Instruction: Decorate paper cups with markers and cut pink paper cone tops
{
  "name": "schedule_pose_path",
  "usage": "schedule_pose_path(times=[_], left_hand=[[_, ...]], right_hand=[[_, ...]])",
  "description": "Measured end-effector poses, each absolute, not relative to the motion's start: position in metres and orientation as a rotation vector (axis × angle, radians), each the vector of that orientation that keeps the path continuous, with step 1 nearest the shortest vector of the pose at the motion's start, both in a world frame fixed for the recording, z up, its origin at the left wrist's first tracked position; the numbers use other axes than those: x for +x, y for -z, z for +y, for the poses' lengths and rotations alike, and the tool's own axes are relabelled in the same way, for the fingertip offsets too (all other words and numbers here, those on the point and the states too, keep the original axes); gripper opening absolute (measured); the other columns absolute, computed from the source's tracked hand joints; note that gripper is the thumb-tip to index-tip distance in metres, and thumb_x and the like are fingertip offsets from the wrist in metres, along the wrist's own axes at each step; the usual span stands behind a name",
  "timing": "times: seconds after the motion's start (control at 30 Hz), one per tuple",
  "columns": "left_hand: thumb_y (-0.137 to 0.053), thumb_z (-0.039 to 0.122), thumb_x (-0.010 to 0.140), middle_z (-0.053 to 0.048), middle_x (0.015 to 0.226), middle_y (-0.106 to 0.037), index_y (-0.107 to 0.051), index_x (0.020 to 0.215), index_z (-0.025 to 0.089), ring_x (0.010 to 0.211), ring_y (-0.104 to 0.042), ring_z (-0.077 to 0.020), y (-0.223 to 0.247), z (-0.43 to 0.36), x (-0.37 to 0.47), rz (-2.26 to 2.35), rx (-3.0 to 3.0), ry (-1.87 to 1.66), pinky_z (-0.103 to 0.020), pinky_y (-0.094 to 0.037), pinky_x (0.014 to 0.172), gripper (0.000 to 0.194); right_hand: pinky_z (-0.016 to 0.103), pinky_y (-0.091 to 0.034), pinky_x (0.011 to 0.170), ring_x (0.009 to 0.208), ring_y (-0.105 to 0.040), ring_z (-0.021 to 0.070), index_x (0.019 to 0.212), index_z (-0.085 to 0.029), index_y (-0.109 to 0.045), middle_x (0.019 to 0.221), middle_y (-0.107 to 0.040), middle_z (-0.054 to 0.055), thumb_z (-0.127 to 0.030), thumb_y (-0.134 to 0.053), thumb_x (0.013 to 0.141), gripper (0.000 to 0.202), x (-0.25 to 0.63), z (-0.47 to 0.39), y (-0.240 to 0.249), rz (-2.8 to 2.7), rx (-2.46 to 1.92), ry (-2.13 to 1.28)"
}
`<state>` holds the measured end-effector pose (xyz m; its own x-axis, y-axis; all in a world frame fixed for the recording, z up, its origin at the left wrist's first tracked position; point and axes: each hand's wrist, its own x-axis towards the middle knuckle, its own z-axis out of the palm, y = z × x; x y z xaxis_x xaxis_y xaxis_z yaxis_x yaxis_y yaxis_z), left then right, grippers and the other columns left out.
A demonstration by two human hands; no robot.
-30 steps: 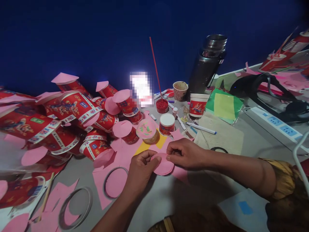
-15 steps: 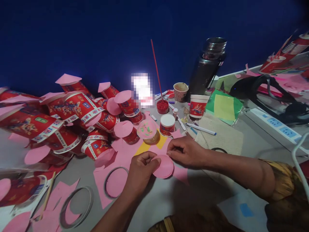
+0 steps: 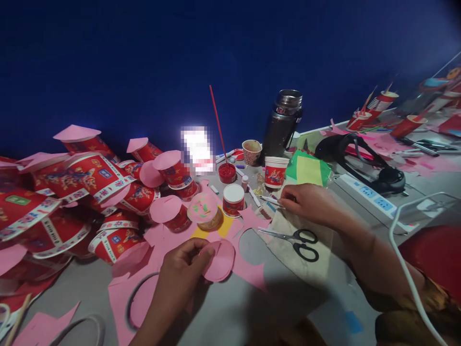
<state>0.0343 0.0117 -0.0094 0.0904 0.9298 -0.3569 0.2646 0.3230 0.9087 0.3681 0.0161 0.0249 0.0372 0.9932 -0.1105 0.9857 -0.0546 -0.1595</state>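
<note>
Pink paper discs (image 3: pixel 222 262), round and lying one over another, are pinched at their left edge between the thumb and fingers of my left hand (image 3: pixel 183 269). My right hand (image 3: pixel 306 204) reaches across to a white marker pen (image 3: pixel 269 200); its fingers close around the pen's right end and cover it. Just below that hand, black-handled scissors (image 3: pixel 291 238) lie on a pale cloth (image 3: pixel 324 250). Cut pink paper scraps (image 3: pixel 252 276) surround the discs on the table.
Red paper cups with pink paper tops (image 3: pixel 101 178) crowd the left side. A red paint cup with a stick (image 3: pixel 226 174), a dark thermos (image 3: pixel 281 127) and stacked cups (image 3: pixel 276 173) stand behind. A power strip (image 3: pixel 374 199) and white cable (image 3: pixel 399 245) lie at right.
My right hand has left the paper discs and moved right to the marker pen, uncovering the scissors. My left hand still holds the discs. The view has turned to the right.
</note>
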Motion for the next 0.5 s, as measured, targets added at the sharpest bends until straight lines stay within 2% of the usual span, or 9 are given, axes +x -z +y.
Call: schedule_pose_path(times=[0.1, 0.2, 0.3, 0.37, 0.43, 0.5], left_hand=[[-0.088, 0.047, 0.058, 0.001, 0.062, -0.065, -0.075, 0.081, 0.019, 0.052, -0.050, -0.0124, 0.009, 0.013, 0.037, 1.397, 1.110, -0.756, -0.022, -0.037, 0.047, 0.039], [-0.088, 0.040, 0.054, -0.001, 0.069, -0.071, -0.074, 0.084, 0.019, 0.059, -0.059, -0.0141, 0.010, 0.015, 0.037, 1.395, 1.120, -0.784, -0.023, -0.043, 0.053, 0.039], [-0.083, 0.035, 0.058, -0.004, 0.074, -0.075, -0.077, 0.079, 0.018, 0.059, -0.057, -0.0134, 0.014, 0.016, 0.034, 1.403, 1.197, -0.789, -0.023, -0.039, 0.052, 0.028], [-0.077, 0.029, 0.059, -0.009, 0.087, -0.080, -0.079, 0.072, 0.018, 0.062, -0.058, -0.0145, 0.017, 0.016, 0.032, 1.390, 1.241, -0.802, -0.023, -0.035, 0.051, 0.017], [-0.070, 0.025, 0.058, -0.012, 0.101, -0.082, -0.080, 0.067, 0.019, 0.070, -0.063, -0.0178, 0.019, 0.015, 0.030, 1.372, 1.267, -0.828, -0.024, -0.035, 0.051, 0.014], [-0.068, 0.025, 0.058, -0.014, 0.106, -0.082, -0.081, 0.064, 0.020, 0.077, -0.067, -0.0216, 0.018, 0.015, 0.029, 1.363, 1.290, -0.828, -0.024, -0.036, 0.051, 0.015]], right_hand=[[0.031, -0.030, 0.062, 0.085, -0.073, 0.0264, 0.096, -0.021, -0.076, 0.097, -0.082, 0.011, -0.040, -0.060, 0.104, 0.027, 0.364, 0.016, -0.027, -2.287, -2.303, -0.257], [0.032, -0.030, 0.063, 0.091, -0.075, 0.0286, 0.099, -0.021, -0.076, 0.101, -0.083, 0.012, -0.042, -0.059, 0.106, 0.028, 0.355, 0.019, -0.033, -2.423, -2.258, -0.255], [0.032, -0.029, 0.063, 0.089, -0.075, 0.0284, 0.099, -0.021, -0.076, 0.098, -0.083, 0.011, -0.045, -0.059, 0.107, 0.030, 0.340, 0.021, -0.036, -2.487, -2.170, -0.245], [0.033, -0.027, 0.062, 0.087, -0.075, 0.0278, 0.097, -0.021, -0.075, 0.095, -0.083, 0.011, -0.045, -0.059, 0.106, 0.030, 0.329, 0.021, -0.036, -2.521, -2.104, -0.270], [0.033, -0.027, 0.062, 0.085, -0.075, 0.0270, 0.097, -0.021, -0.075, 0.095, -0.083, 0.010, -0.043, -0.059, 0.106, 0.029, 0.322, 0.021, -0.034, -2.550, -2.045, -0.316], [0.033, -0.028, 0.062, 0.085, -0.075, 0.0265, 0.097, -0.021, -0.076, 0.096, -0.083, 0.010, -0.041, -0.058, 0.106, 0.028, 0.318, 0.020, -0.031, -2.561, -2.027, -0.344]])
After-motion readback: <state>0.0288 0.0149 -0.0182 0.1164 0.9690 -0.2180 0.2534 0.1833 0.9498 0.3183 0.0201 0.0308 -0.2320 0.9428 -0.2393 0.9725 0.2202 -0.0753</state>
